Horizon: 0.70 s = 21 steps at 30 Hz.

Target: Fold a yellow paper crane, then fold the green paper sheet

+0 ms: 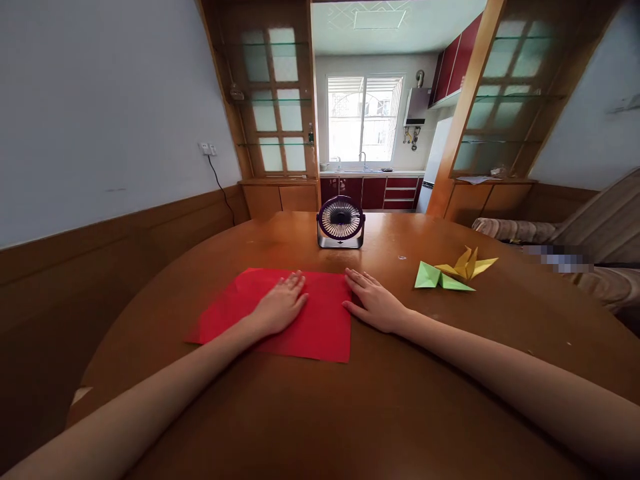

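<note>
Your left hand (281,303) lies flat, fingers spread, on the red paper (310,327). It looks like you are smoothing the sheet before a fold. A fold would need you to line the edges up neatly. Your right hand (373,300) is flat too, fingers together, pressing the paper's right edge. The paper is thin, smooth and square on the shiny brown table (380,413). Past your right hand sit pointy folded shapes, green (435,277) and yellow (467,265).

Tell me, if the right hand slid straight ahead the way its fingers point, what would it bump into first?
Probably the small fan. The right hand lies flat at the red paper's edge, fingers aimed up and slightly left, with bare table between.
</note>
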Available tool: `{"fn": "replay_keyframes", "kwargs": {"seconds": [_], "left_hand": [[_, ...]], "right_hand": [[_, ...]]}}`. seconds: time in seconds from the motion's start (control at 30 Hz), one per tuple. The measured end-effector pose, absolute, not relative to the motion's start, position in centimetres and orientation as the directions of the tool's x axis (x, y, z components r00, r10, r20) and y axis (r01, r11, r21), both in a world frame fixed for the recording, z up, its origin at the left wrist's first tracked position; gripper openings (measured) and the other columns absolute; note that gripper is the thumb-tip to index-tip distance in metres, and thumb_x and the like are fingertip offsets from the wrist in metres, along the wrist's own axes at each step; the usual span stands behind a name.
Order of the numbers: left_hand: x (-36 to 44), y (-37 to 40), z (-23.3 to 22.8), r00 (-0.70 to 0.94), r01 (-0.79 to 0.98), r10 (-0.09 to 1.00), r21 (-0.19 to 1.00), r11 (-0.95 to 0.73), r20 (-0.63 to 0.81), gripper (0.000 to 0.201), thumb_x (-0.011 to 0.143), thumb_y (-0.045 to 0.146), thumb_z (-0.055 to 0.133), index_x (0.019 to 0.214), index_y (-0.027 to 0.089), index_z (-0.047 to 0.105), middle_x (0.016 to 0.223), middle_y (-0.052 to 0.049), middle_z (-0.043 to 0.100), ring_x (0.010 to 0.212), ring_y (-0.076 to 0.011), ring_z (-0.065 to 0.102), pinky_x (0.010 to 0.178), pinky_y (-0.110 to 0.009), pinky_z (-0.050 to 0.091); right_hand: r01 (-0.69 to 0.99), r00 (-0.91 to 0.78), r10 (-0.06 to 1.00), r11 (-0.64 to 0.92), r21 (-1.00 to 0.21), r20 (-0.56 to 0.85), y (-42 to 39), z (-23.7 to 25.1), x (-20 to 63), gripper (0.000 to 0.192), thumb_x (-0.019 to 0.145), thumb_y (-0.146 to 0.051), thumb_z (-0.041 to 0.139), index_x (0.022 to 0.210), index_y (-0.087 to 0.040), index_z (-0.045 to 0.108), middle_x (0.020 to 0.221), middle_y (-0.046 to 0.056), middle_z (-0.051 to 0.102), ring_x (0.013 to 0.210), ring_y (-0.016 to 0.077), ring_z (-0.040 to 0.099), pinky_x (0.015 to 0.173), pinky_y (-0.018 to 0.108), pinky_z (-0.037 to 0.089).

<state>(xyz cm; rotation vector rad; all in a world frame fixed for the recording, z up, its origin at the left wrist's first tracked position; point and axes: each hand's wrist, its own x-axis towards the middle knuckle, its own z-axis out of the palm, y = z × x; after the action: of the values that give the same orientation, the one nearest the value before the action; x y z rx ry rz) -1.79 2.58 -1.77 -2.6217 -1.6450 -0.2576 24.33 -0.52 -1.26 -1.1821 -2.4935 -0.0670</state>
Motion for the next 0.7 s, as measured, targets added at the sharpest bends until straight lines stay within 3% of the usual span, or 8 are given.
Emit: {"fn": "replay_keyframes", "kwargs": {"seconds": [0.13, 0.3, 0.7], "left_hand": [[2.8, 1.1, -1.8, 0.477, 0.87, 0.872, 0.084, -0.486, 0.109, 0.062, 0.097, 0.038, 0.021, 0.146, 0.002, 0.031, 0.154, -0.016, 0.024, 0.145, -0.0237, 0.019, 0.119, -0.039, 0.015], [4.2, 1.0, -1.5, 0.492, 0.864, 0.865, 0.067, -0.499, 0.098, 0.061, 0.097, 0.036, 0.02, 0.147, 0.003, 0.03, 0.155, -0.015, 0.022, 0.145, -0.0239, 0.017, 0.119, -0.04, 0.014], [-2.4, 4.5, -1.6, 0.281, 0.956, 0.959, 0.083, -0.283, 0.032, 0.09, 0.09, 0.067, 0.017, 0.149, -0.001, 0.021, 0.156, -0.016, 0.012, 0.146, -0.0259, 0.011, 0.119, -0.038, 0.013]], "right_hand": [[0.675, -0.651, 0.644, 0.733, -0.08, 0.402, -1.5, -0.9, 24.3, 0.058, 0.097, -0.043, 0.035, 0.144, -0.009, 0.04, 0.153, 0.016, 0.03, 0.142, 0.0259, 0.029, 0.119, 0.046, 0.022], [0.766, -0.584, 0.788, 0.615, -0.189, 0.197, -1.9, -1.5, 24.4, 0.081, 0.094, -0.06, 0.031, 0.148, 0.001, 0.027, 0.154, 0.023, 0.02, 0.144, 0.0319, 0.019, 0.118, 0.048, 0.024], [0.795, -0.564, 0.823, 0.565, -0.22, 0.074, -2.0, -1.2, 24.5, 0.09, 0.092, -0.069, 0.02, 0.149, 0.001, 0.019, 0.156, 0.02, 0.011, 0.146, 0.0303, 0.008, 0.121, 0.045, 0.012]]}}
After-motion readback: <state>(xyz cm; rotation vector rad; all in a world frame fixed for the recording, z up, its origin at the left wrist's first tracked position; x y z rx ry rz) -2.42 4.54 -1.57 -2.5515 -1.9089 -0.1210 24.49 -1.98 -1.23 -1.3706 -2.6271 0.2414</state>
